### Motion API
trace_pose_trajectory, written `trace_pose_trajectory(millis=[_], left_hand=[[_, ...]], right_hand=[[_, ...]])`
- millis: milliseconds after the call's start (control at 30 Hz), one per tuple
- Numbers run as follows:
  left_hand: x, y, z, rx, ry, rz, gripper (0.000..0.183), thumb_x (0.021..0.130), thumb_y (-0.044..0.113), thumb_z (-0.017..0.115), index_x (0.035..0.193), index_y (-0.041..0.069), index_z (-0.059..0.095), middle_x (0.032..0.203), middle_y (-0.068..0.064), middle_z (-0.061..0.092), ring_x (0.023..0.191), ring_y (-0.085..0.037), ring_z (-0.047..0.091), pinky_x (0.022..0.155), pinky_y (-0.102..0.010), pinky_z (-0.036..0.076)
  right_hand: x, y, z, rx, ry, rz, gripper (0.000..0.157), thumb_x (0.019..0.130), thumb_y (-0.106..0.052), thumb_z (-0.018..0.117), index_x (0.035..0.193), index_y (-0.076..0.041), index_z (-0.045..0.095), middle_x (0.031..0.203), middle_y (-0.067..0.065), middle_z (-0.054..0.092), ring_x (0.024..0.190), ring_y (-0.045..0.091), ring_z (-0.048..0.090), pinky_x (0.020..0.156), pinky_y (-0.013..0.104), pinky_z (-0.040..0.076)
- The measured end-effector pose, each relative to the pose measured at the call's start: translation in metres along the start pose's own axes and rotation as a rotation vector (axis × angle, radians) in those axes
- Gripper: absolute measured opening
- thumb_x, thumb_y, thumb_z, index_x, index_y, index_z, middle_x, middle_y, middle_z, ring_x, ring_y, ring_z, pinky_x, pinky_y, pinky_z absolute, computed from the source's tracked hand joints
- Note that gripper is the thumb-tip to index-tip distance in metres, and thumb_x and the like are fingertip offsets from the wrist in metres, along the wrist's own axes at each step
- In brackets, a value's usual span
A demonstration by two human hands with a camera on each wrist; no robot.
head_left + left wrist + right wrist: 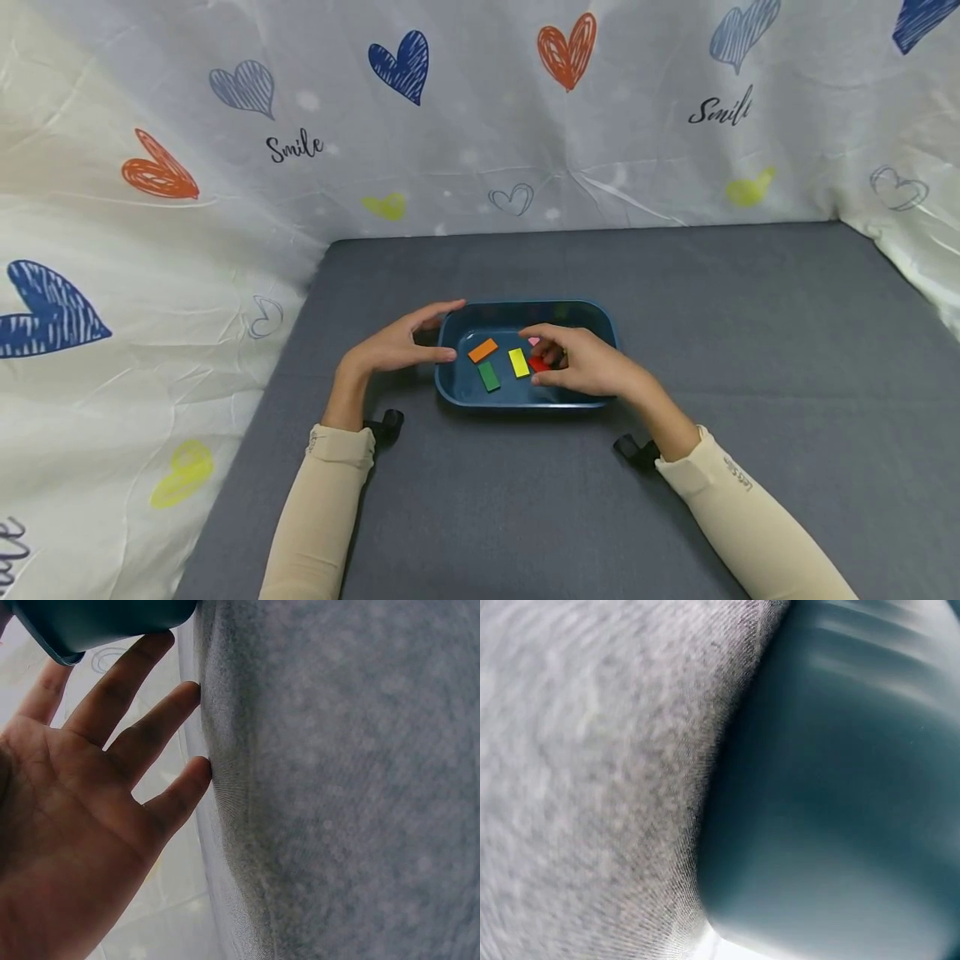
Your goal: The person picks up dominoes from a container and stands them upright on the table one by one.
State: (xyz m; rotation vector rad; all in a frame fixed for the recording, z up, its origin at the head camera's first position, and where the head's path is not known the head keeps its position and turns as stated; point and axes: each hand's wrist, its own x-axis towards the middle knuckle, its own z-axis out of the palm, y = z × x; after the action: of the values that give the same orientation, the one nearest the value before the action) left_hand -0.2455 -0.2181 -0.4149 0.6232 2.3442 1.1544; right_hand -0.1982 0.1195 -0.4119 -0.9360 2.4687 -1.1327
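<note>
Okay, left hand [400, 343] is spread at tray [517, 395]: brace lightly. Can't tell if right hand [587, 362] pinches red block [537, 364]; work low.

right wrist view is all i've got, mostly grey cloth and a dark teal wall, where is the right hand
Observer: In the head view, the right hand is over the right part of the blue tray, fingertips close to the red piece.
Operator: what other pieces show in there
Observer: The orange piece, the green piece, the yellow piece and, partly hidden by the right hand, the pink piece.
Operator: and the left hand
Observer: The left hand is at the blue tray's left end, fingers spread apart.
</note>
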Motion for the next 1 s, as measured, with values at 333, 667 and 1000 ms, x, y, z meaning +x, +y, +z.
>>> trace_pose_trajectory(millis=[333,667,1000], left_hand=[[0.0000,-0.0010,0.0008,0.014,0.004,0.005,0.081,0.092,0.034,0.077,0.159,0.038,0.033,0.169,0.002,0.024,0.152,-0.040,0.031,0.118,-0.069,0.028],[0.0012,-0.0014,0.0019,0.007,0.005,0.010,0.080,0.093,0.033,0.077,0.159,0.038,0.032,0.169,0.002,0.025,0.151,-0.040,0.032,0.118,-0.069,0.028],[0.0003,-0.0019,0.0040,-0.003,-0.003,-0.001,0.081,0.092,0.034,0.077,0.159,0.039,0.032,0.169,0.004,0.024,0.152,-0.040,0.030,0.117,-0.069,0.029]], right_hand=[[0.0017,-0.0017,0.0004,0.020,-0.088,0.006,0.072,0.089,-0.014,0.080,0.152,-0.009,0.046,0.132,0.013,0.068,0.115,0.028,0.066,0.094,0.046,0.056],[0.0021,-0.0006,-0.0007,0.142,-0.197,-0.030,0.068,0.095,-0.003,0.069,0.156,-0.008,0.039,0.140,0.015,0.062,0.117,0.028,0.067,0.094,0.042,0.056],[0.0046,-0.0035,0.0042,0.217,-0.296,-0.017,0.071,0.098,0.003,0.059,0.161,-0.007,0.027,0.138,0.019,0.060,0.102,0.020,0.070,0.089,0.030,0.058]])
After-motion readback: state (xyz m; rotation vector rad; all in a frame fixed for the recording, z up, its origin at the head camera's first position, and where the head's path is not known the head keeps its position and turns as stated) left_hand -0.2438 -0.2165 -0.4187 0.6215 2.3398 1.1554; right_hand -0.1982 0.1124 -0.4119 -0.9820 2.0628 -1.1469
